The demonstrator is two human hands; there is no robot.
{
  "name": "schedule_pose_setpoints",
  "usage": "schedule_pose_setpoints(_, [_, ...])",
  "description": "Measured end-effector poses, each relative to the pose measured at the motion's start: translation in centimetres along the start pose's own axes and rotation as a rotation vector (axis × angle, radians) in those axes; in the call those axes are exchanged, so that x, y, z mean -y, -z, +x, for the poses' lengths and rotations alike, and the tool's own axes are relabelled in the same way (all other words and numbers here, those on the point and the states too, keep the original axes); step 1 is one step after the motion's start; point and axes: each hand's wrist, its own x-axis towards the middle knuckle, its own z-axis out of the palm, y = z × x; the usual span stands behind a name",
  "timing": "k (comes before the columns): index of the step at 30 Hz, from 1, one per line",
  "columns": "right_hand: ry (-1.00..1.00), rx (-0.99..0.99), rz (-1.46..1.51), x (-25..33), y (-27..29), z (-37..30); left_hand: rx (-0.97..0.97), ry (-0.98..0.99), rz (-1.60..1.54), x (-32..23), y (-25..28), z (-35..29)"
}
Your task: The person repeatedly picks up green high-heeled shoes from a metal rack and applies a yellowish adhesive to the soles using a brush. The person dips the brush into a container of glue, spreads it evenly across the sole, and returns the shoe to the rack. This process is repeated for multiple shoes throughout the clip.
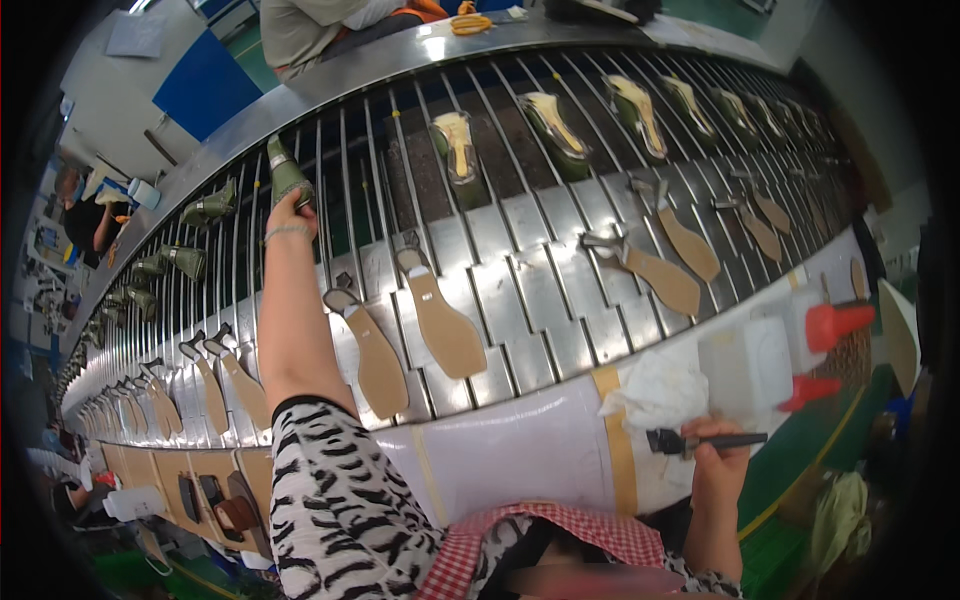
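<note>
My left hand (292,205), arm stretched forward over the conveyor, is closed on the near end of a green shoe upper (283,160) at the far side of the metal rods. On the right, my right hand (720,475) holds a small black brush (740,440) by its handle, its dark bristles pointing left. Beside the bristles lies a crumpled white cloth (660,385). Tan insoles (440,318) with dark straps lie on the metal slats below my left hand. Farther right, green shoe uppers (457,148) rest bottom up among the rods, showing cream undersides.
The conveyor's metal edge (340,82) curves across the far side, with yellow-handled scissors (470,24) on it. A person (300,30) sits beyond. White bottles with red caps (838,325) stand at right. More green uppers (183,262) run off left.
</note>
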Motion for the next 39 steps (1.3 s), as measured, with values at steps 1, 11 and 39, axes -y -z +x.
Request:
schedule_pose_setpoints(1, [0.043,0.014,0.011,0.2,0.5,-0.5,0.047,-0.030,0.086,-0.9,2.3,-2.4])
schedule_pose_setpoints(11, [0.210,-0.270,-0.344,4.4,8.4,-4.4,0.840,-0.377,0.725,-2.3,13.1,-27.0])
schedule_pose_setpoints(39, [0.129,-0.073,-0.605,2.2,15.2,-2.4,1.045,0.156,1.039,9.9,23.9,-38.4])
